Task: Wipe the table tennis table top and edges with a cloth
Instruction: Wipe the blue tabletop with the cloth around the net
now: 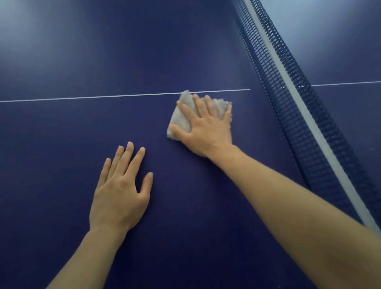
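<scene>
Left hand (120, 191) near, flat on bench (47, 132), fingers straight and released, holding nothing; judged a brace for the forward lean. Farther right, right hand (206, 129) spread, pressing folded cloth (178, 120) flat to bench beside white centre line (90, 97), near net (279, 96). Pressure placed for wiping.

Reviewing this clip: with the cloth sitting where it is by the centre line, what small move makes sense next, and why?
Probably slide the cloth along the white centre line away from the net. The right hand presses it flat just below that line, close to the net, while the left hand rests flat on the table top, bracing.
</scene>
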